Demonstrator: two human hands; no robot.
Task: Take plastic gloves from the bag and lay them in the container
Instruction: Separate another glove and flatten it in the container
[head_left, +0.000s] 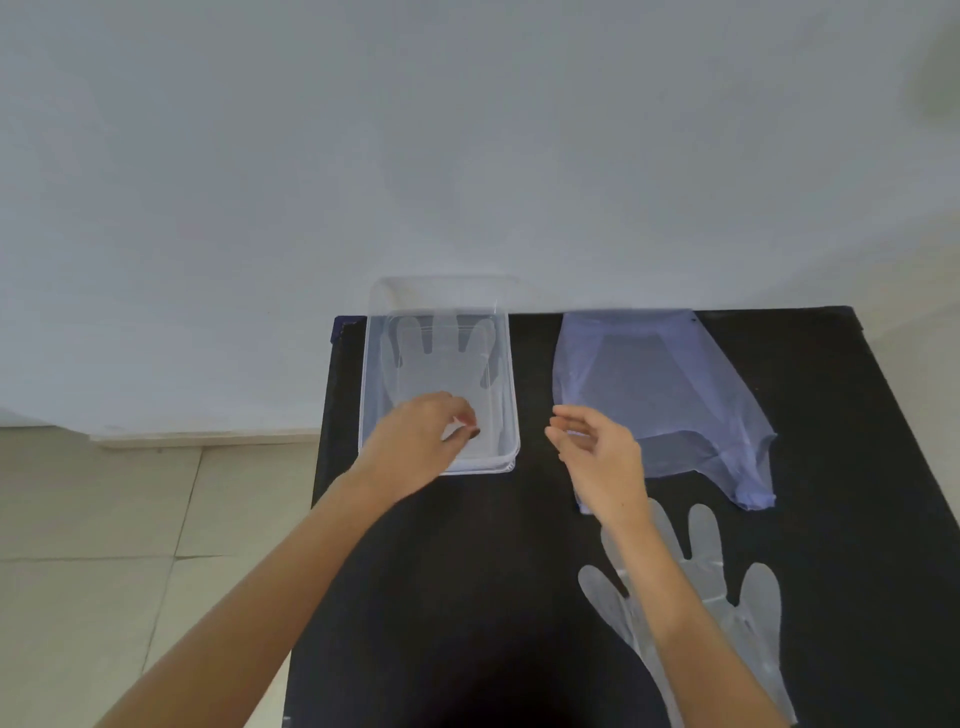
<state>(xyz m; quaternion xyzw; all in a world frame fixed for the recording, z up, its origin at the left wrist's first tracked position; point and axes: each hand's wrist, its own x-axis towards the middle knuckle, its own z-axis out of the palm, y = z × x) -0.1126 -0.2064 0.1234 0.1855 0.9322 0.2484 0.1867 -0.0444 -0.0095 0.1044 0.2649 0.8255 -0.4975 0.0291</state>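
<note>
your left hand (415, 436) sits over the near end of the clear container (511, 410), its grip pinched on the cuff of the plastic glove (441, 358) that lies flat inside, fingers pointing away from you. your right hand (597, 452) hovers just right of the container, fingers loosely curled and holding nothing. the blue bag (670, 395) lies flat on the black bench (467, 571) — another glove (737, 597) rests near you, partly under your right forearm.
</note>
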